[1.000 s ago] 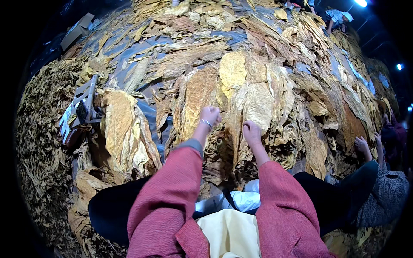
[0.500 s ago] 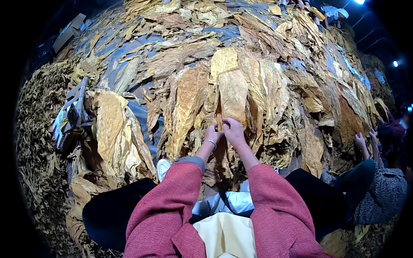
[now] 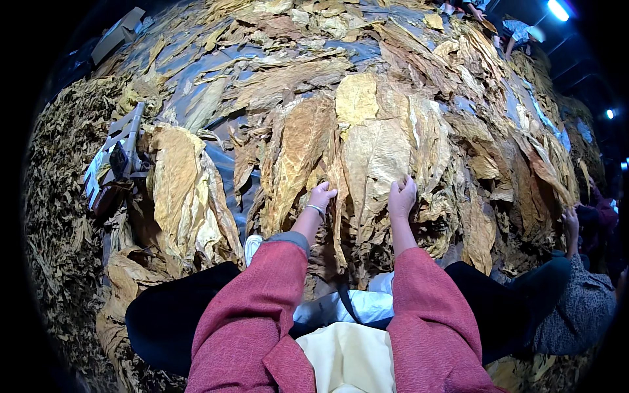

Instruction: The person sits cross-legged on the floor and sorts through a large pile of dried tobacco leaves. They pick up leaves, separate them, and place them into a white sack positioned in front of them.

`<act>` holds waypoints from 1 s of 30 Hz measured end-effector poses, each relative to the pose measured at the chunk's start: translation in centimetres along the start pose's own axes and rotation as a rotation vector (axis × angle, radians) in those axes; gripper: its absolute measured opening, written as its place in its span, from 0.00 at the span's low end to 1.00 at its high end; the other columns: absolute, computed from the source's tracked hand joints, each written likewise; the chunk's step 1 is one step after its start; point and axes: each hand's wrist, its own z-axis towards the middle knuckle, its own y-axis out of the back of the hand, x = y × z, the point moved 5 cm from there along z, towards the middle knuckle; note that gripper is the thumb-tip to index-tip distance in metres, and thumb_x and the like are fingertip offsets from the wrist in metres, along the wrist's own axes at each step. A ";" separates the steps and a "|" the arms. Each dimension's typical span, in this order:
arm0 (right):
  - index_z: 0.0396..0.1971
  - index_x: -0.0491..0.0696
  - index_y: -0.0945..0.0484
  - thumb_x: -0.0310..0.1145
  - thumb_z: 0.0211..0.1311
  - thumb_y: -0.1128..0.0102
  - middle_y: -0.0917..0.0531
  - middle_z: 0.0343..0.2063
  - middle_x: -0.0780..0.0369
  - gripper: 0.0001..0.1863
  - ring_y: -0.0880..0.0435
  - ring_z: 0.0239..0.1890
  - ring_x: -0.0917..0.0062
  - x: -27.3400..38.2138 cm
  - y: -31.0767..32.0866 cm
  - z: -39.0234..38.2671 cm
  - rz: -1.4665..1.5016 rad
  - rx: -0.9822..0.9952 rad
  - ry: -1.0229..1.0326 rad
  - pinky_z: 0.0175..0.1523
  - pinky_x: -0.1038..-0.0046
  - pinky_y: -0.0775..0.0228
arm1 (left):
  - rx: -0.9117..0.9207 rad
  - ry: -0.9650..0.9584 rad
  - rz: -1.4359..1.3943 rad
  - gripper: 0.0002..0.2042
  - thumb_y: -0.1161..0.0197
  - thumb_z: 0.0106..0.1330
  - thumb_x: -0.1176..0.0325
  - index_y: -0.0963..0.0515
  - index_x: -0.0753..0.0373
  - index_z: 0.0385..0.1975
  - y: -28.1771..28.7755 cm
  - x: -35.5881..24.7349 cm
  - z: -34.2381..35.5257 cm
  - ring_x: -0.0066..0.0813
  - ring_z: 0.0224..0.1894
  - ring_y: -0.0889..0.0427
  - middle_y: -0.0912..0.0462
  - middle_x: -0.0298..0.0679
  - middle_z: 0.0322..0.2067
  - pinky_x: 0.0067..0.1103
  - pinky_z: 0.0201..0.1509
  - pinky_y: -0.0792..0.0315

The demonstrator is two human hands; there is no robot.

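A large yellow-brown dried leaf (image 3: 373, 157) lies spread on a heap of similar leaves in front of me. My left hand (image 3: 321, 196), with a bracelet at the wrist, grips the leaf's lower left edge. My right hand (image 3: 401, 196) holds its lower right edge, fingers curled into the leaf. Both forearms wear red sleeves. A darker golden leaf (image 3: 298, 147) lies just left of the held one.
Dried leaves cover a dark plastic sheet (image 3: 216, 65) all around. A separate stack of yellow leaves (image 3: 180, 187) lies at left beside a pale slatted crate (image 3: 114, 154). Another person's hand (image 3: 570, 223) and grey sleeve are at right. More people sit at the far top right (image 3: 517, 29).
My hands were together at the base of the leaf half a second ago; they have since moved apart and spread it wide.
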 end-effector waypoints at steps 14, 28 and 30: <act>0.38 0.39 0.31 0.35 0.56 0.51 0.25 0.31 0.63 0.15 0.29 0.31 0.79 -0.4 -1.2 -0.1 0.586 -0.128 -0.368 0.38 0.79 0.37 | 0.015 0.137 -0.306 0.19 0.46 0.54 0.74 0.36 0.74 0.46 -0.5 0.2 -0.6 0.29 0.32 0.23 0.26 0.44 0.37 0.22 0.35 0.28; 0.48 0.39 0.33 0.51 0.62 0.66 0.27 0.44 0.57 0.29 0.31 0.48 0.75 7.0 -6.8 -5.8 0.658 0.685 -0.035 0.53 0.79 0.43 | 0.121 -0.057 -0.159 0.21 0.43 0.55 0.52 0.27 0.63 0.40 -5.0 -6.1 -3.8 0.19 0.37 0.31 0.26 0.32 0.34 0.17 0.43 0.37; 0.45 0.42 0.30 0.48 0.62 0.63 0.25 0.39 0.59 0.25 0.29 0.43 0.77 6.8 -6.6 -5.8 0.505 0.657 -0.008 0.48 0.80 0.37 | 0.035 -0.042 -0.151 0.20 0.39 0.52 0.57 0.29 0.63 0.41 -3.7 -6.1 -4.0 0.21 0.38 0.29 0.25 0.33 0.36 0.18 0.43 0.35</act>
